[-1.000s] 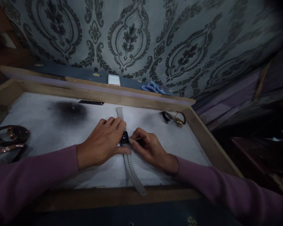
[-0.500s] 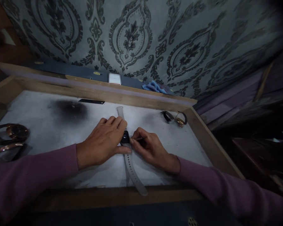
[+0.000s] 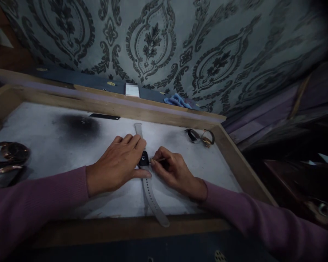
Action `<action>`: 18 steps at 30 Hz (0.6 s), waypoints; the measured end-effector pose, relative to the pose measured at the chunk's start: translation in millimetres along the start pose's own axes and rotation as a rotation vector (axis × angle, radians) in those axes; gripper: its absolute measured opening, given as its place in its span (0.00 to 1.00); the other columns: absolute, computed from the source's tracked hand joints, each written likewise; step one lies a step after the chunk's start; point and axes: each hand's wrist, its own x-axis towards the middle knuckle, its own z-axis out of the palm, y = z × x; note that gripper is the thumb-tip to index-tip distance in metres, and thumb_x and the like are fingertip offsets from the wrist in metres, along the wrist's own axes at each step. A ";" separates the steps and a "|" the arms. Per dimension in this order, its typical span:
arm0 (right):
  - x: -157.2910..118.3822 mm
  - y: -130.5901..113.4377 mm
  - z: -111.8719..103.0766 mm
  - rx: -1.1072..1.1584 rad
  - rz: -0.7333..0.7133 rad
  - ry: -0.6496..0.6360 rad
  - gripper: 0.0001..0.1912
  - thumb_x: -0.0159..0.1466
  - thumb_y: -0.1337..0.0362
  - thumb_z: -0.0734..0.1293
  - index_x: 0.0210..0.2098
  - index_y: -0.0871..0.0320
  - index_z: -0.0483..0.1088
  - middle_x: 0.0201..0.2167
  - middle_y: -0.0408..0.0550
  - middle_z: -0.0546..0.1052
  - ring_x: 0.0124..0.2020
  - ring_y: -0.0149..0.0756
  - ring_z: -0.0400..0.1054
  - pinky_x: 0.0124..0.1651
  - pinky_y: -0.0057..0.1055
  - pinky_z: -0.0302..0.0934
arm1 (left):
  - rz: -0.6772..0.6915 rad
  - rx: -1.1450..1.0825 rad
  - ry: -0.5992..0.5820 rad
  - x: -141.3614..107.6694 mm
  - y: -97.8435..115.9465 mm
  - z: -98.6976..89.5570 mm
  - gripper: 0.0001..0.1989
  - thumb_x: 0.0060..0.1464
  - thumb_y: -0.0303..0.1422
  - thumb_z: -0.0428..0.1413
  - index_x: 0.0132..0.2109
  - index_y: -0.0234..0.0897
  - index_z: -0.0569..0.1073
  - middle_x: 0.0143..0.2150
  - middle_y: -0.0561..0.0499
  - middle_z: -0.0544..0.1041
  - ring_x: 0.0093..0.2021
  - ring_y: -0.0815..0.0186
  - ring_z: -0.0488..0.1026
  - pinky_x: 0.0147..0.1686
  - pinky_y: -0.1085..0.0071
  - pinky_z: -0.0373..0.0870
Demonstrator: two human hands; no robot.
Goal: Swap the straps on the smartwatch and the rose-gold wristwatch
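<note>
A smartwatch with a pale strap lies on the white bottom of a wooden tray, its dark case between my hands. My left hand is closed on the watch from the left, fingers over the upper strap and thumb across the lower strap just below the case. My right hand pinches a thin tool, whose tip is at the right edge of the case. The lower strap, with its row of holes, reaches over the tray's front rim.
Two watches with rose-gold parts lie at the far left. A flat black strip is near the back wall, and small watches sit at the back right. Behind the tray are a blue cloth and a white object.
The whole view has shifted slightly, with the tray and its contents a little further left. Both hands keep almost the same pose at the watch.
</note>
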 end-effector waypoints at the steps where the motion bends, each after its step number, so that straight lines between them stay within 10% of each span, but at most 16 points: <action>1: -0.1 0.6 0.0 0.005 -0.001 0.003 0.06 0.66 0.67 0.61 0.31 0.57 0.61 0.21 0.38 0.66 0.20 0.26 0.57 0.22 0.23 0.52 | -0.002 0.002 -0.006 0.2 -0.1 -0.2 0.20 0.59 0.50 0.56 0.39 0.39 0.60 0.42 0.48 0.69 0.43 0.55 0.66 0.39 0.62 0.60; 18: -0.5 0.2 0.0 0.047 0.001 -0.015 0.07 0.66 0.67 0.62 0.30 0.57 0.62 0.22 0.39 0.66 0.21 0.26 0.58 0.24 0.24 0.52 | -0.003 -0.007 -0.009 0.9 0.4 -2.3 0.23 0.54 0.50 0.60 0.39 0.38 0.61 0.42 0.49 0.69 0.43 0.55 0.67 0.38 0.62 0.60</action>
